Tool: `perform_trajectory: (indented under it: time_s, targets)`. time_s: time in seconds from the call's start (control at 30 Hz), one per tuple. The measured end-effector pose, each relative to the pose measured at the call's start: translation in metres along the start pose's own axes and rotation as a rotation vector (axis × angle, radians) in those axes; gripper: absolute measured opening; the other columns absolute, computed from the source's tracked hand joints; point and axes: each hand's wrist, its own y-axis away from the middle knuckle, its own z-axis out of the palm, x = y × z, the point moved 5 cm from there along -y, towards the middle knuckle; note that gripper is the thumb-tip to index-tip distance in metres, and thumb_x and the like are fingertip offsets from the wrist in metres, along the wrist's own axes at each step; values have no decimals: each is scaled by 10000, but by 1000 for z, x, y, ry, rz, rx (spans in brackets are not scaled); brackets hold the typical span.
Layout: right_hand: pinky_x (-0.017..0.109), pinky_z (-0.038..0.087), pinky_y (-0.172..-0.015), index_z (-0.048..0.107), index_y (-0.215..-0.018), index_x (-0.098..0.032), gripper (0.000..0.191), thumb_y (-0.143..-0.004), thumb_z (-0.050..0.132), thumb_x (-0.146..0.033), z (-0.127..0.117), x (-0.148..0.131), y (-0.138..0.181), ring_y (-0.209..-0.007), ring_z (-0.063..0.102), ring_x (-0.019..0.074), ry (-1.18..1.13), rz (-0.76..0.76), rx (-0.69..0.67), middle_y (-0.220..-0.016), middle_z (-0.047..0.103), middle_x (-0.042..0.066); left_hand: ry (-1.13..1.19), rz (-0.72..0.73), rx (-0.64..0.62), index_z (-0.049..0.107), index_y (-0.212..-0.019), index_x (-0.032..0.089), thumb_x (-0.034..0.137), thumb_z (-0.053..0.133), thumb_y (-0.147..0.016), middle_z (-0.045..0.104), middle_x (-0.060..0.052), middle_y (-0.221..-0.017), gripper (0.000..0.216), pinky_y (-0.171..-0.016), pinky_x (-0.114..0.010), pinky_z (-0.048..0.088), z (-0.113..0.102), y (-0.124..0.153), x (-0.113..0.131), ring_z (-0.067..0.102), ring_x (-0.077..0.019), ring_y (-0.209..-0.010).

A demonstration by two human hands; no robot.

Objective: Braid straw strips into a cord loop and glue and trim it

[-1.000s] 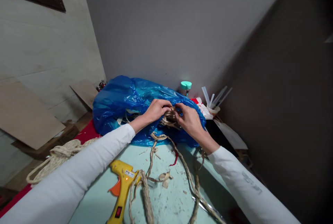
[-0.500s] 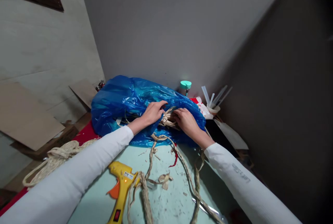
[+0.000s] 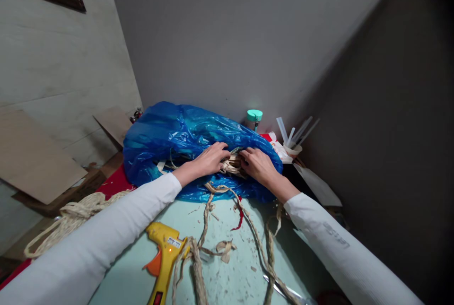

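Observation:
A bundle of dried plant fibre [image 3: 233,164], pale tan and straw-like, lies in the mouth of a crumpled blue plastic bag [image 3: 152,130]. My left hand [image 3: 212,158] grips the bundle's left side with curled fingers. On its other side, my right hand [image 3: 258,163] has its fingers closed around the strands. Both fingertips are partly hidden among the fibres and the bag's folds. Just below the bag, a twisted fibre cord [image 3: 222,187] trails forward over the pale green tabletop [image 3: 241,248].
A yellow glue gun [image 3: 165,253] with a lit orange light lies front left. Near it are thick cord [image 3: 198,272] and metal scissors [image 3: 289,291]. Coiled rope [image 3: 81,210] is at left. Behind stand a green-lidded jar [image 3: 254,117] and a cup of glue sticks [image 3: 292,146].
My left hand has come down and slightly right, from the bag's edge onto the bundle. My right hand stays at the bundle, shifted only a little.

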Motion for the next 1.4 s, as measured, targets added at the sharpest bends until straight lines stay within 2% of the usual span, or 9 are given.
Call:
perform_trajectory:
  time_s: [0.17,0.5,0.6,0.67,0.8,0.9,1.07,1.17,1.4]
  targets:
    - [399,554,-852,632,-1126,-157,242,-960,589,-327,-6,4,2,-991,641,195,-89,39,78,-1137,648,75,16,-12,9,606,-1212,173,316,597,-935,599,-109,-1283,312,-921,-467,531,-1,-1,-3,610,-245,-1107]
    - [435,509,-925,655,-1044,-146,149,-950,591,-241,-27,-4,13,-1031,631,207,-383,-1,220,-1077,675,61,116,-41,120,616,-1182,166,329,589,-941,638,-96,-1200,291,-875,-435,552,-8,-7,-6,642,-216,-1019]
    - [360,527,-873,622,-1162,-159,244,-924,613,-216,-30,-14,15,-956,663,190,-526,-34,206,-1033,713,55,134,-18,178,681,-1060,160,216,592,-929,660,-89,-1166,168,-930,-443,520,-16,-5,1,617,-225,-1073]
    - [314,542,-822,579,-1240,-163,330,-921,623,-235,-28,-20,14,-911,681,174,-616,-47,185,-1022,727,51,144,-13,225,735,-956,171,112,570,-902,680,-92,-1108,184,-949,-431,500,-22,-5,8,595,-234,-1091]
    - [347,565,-778,615,-1153,-136,265,-965,580,-319,-14,-19,5,-869,679,171,-700,-4,188,-1011,696,50,182,-16,267,776,-882,184,31,544,-851,705,-73,-928,279,-853,-340,521,-27,-14,19,636,-197,-931]
    - [356,572,-772,638,-1090,-130,252,-965,583,-341,-3,-14,0,-867,670,170,-698,37,203,-1015,677,48,201,-35,265,761,-941,176,12,512,-859,724,-50,-902,309,-801,-280,522,-31,-19,20,664,-157,-847]
    - [381,564,-812,630,-1115,-141,254,-961,589,-339,-9,-7,4,-898,661,174,-589,139,299,-1050,669,59,116,-117,228,678,-1158,176,194,619,-884,703,-88,-1067,281,-944,-368,490,-40,-5,3,629,-224,-1034]
    - [416,544,-872,627,-1132,-148,253,-961,587,-331,-20,0,10,-969,650,194,-486,198,377,-1093,661,67,36,-162,130,644,-1188,176,280,707,-836,672,-95,-1097,372,-920,-426,509,-33,8,-7,616,-250,-1041]
    - [399,542,-852,644,-1052,-144,207,-955,595,-321,-25,7,16,-959,642,189,-251,228,390,-1052,661,57,-81,-256,56,603,-1207,173,329,593,-938,623,-99,-1220,312,-860,-426,556,-13,9,-16,637,-222,-1025]
